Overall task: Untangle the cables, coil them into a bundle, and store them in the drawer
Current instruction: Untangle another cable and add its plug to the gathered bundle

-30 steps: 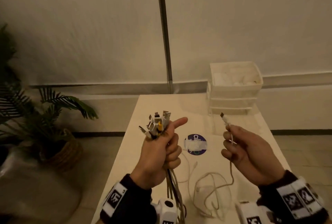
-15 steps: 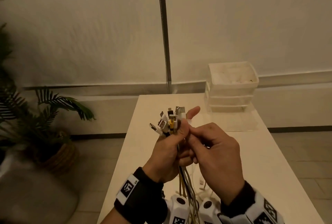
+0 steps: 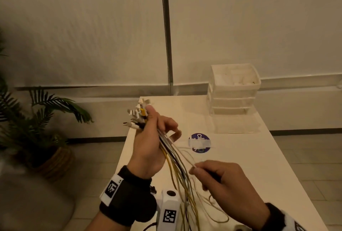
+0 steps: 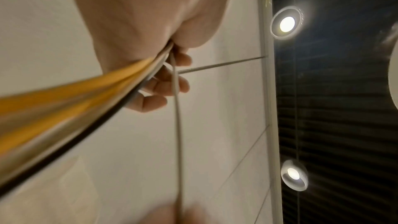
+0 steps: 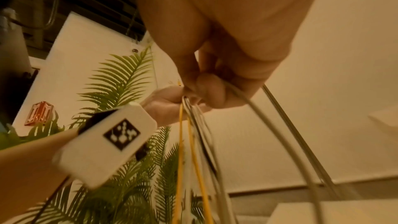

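Since the earlier frames our right hand has carried its white cable over to the left hand, handed its plug end into that fist, and dropped back down the strand. The left hand now grips the cables just below their plugs, which stand clustered above the thumb; the fist is raised over the near left part of the tabletop. The right hand pinches a single white cable between thumb and fingertip, lower down and apart from the main bunch, the other fingers curled. The strands, white, grey, black and yellow, hang slack past the lower edge of the head view. We judge them light, limp and smooth, prone to slide through a loose pinch and to snag at the plugs, so hold is best taken close behind the plugs and run downward. The drawer unit stands at the far right of the tabletop, well apart from both hands, its lowest drawer seemingly pulled out; a round blue sticker lies between, flat. A potted palm stands on the floor to the left, clear of the work.
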The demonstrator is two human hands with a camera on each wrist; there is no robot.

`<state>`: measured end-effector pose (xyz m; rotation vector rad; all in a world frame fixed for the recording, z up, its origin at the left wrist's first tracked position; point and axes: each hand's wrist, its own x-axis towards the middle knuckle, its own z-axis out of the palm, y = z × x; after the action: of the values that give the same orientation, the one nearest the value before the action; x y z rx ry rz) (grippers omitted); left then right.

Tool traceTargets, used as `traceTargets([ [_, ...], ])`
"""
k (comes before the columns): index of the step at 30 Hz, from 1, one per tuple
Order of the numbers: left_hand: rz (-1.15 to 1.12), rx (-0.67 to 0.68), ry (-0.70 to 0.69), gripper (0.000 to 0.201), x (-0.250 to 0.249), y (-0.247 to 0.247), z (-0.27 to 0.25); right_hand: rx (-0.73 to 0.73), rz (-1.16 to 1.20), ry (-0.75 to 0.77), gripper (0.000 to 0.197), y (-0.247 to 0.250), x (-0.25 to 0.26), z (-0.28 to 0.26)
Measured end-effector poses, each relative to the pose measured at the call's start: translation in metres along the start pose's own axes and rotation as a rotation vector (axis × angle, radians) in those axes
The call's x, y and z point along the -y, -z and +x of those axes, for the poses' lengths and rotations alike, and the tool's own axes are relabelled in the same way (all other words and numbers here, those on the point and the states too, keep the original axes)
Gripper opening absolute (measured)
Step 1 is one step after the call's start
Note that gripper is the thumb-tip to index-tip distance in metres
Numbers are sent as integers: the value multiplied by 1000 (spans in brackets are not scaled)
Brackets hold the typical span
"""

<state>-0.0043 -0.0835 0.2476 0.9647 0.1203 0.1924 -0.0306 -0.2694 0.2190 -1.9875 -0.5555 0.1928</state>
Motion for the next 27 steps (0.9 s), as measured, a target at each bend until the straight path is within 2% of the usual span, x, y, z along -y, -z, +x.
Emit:
traceTargets([
  [3, -130, 28, 53, 54, -7, 5, -2, 141, 32, -73, 19, 12, -10, -10],
  [9, -17, 168, 222, 40, 11, 9, -10, 75, 76, -145, 28, 18, -14, -8],
  [11, 144, 212, 264, 40, 13, 5, -13, 79, 44, -145, 29, 21, -14, -5],
  [14, 527, 274, 220, 41, 20, -6, -21, 78, -23, -111, 29, 25, -10, -1],
  [16, 683, 347, 138, 31, 25, -16, -29, 63, -11, -95, 29, 27, -8, 4],
  [20, 772, 366, 95, 23, 30, -19, -34, 69, 147, -199, 30, 31, -12, 11],
  [24, 816, 405, 95, 30, 28, -23, -35, 153, 266, -256, 33, 36, -13, 15],
  [27, 888, 410, 108, 37, 27, -22, -33, 218, 247, -241, 38, 40, -12, 17],
])
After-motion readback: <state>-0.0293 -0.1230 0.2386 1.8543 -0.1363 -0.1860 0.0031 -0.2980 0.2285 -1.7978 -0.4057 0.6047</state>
